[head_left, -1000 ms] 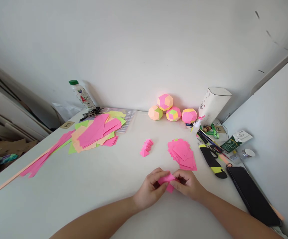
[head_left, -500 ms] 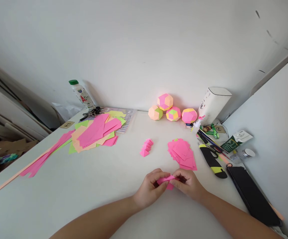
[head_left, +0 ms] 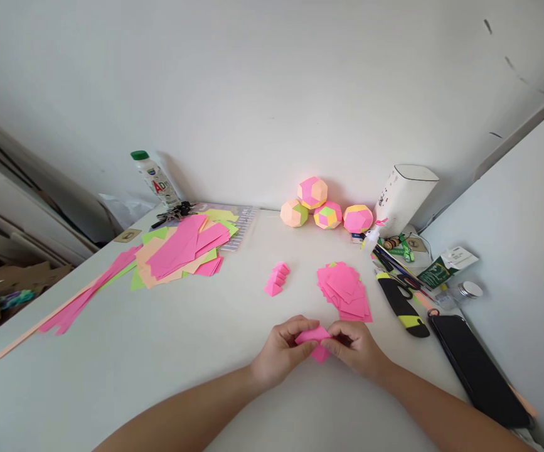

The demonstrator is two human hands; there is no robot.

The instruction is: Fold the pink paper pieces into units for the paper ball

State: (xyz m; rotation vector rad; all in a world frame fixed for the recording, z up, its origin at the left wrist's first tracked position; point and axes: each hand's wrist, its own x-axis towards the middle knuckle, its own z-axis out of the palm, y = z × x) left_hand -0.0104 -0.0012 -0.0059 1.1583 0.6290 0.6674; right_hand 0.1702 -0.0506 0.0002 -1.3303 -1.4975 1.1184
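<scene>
Both hands meet over the near middle of the white table point(head_left: 168, 351). My left hand point(head_left: 283, 351) and my right hand point(head_left: 357, 348) pinch one small pink paper piece point(head_left: 317, 342) between their fingertips, folded and held just above the tabletop. Beyond the hands lies a loose stack of pink paper squares point(head_left: 344, 290). A short row of folded pink units point(head_left: 276, 279) sits to the left of that stack.
Several paper polyhedron balls point(head_left: 327, 210) stand by the wall. Mixed coloured sheets point(head_left: 182, 248) and long strips point(head_left: 69, 307) lie at left, near a bottle point(head_left: 152, 176) and keys. A white canister point(head_left: 406, 198), black-yellow knife point(head_left: 401, 304), pens and a phone point(head_left: 476, 370) crowd the right.
The fingers have shifted slightly on the pink piece, which now shows a broader face between the hands. Nothing else on the table moved.
</scene>
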